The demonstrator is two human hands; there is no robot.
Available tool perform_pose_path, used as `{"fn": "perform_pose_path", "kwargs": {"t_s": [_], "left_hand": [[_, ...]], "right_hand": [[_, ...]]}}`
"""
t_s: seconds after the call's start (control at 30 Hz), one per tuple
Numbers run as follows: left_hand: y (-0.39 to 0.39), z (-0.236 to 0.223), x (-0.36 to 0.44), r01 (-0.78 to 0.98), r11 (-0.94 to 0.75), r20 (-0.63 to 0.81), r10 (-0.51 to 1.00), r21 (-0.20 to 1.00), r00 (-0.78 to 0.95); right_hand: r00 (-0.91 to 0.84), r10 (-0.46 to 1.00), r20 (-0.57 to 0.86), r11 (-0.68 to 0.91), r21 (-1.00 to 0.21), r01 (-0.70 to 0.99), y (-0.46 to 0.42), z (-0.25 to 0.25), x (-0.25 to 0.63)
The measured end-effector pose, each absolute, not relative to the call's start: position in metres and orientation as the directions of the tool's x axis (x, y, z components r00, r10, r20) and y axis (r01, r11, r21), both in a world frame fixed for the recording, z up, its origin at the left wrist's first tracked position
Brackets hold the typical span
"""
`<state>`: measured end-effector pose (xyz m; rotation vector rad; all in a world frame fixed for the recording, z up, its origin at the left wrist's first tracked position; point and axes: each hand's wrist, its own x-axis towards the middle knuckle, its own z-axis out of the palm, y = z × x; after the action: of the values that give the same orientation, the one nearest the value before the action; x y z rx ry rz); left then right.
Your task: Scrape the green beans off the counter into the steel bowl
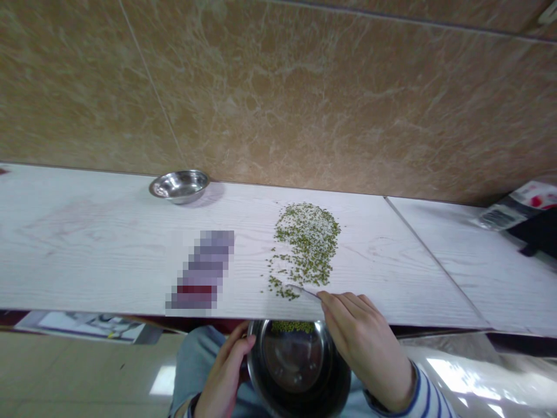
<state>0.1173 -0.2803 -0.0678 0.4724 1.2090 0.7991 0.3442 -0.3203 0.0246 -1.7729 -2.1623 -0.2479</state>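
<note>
White worktop (87,249) bears mung beans (307,244) and a pixelated, unreadable patch (202,270).

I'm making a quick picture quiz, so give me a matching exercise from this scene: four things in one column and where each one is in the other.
Things:
1. Small steel bowl
2. Large steel bowl
3. Heap of green mung beans
4. Thin pale blade

Places:
A. Pinched in the right hand
B. At the far edge of the white table, by the wall
C. Gripped by the left hand at the table's near edge
D. Spread across the middle of the table

Pairs: 1-B, 2-C, 3-D, 4-A
</note>
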Motion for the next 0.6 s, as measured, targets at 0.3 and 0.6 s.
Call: {"fn": "perform_pose_path", "kwargs": {"t_s": [0.3,0.6], "left_hand": [[-0.28,-0.07,0.117,-0.303,0.655,-0.659,0.745,0.692,0.106],[-0.28,-0.074,0.118,-0.287,0.63,-0.622,0.772,0.721,0.132]], "right_hand": [[-0.161,0.91,0.383,0.213,-0.096,0.972,-0.333,0.021,0.347],[-0.174,0.907,0.383,0.231,-0.109,0.967,-0.335,0.024,0.347]]}}
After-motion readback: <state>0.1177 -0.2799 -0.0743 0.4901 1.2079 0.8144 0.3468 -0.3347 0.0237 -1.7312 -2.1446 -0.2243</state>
